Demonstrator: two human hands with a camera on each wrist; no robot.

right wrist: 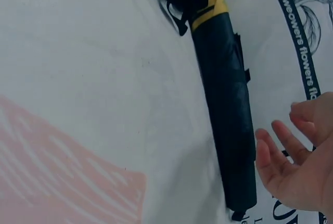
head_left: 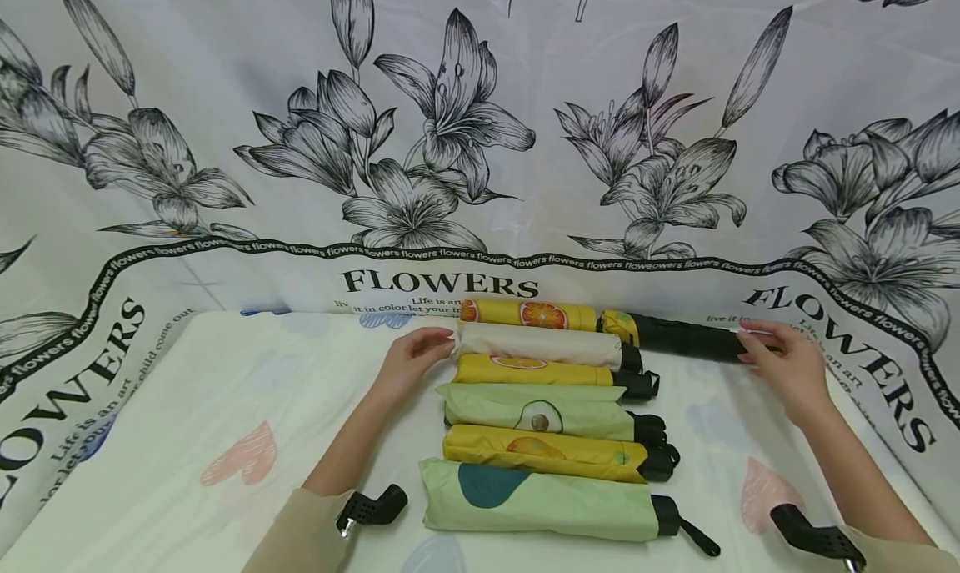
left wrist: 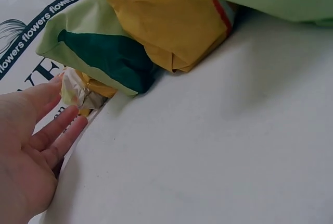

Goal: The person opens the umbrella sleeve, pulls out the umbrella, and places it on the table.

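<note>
Several folded umbrellas lie in a stacked row in the head view. The fingertips of my left hand (head_left: 416,358) touch the left end of a cream umbrella (head_left: 540,344); in the left wrist view the fingers are loosely extended. My right hand (head_left: 791,369) is at the right end of a long black folded umbrella (head_left: 690,338) with a yellow left end. The right wrist view shows the fingers slightly bent beside it, not wrapped round it. Behind the cream one lies a yellow umbrella with orange slices (head_left: 558,315).
Nearer me are a thin yellow umbrella (head_left: 540,374), a green avocado umbrella (head_left: 495,408), another yellow umbrella (head_left: 480,446) and a larger green umbrella (head_left: 570,506). A white cloth with hearts (head_left: 360,506) lies under them. A flower-printed curtain (head_left: 540,181) hangs behind.
</note>
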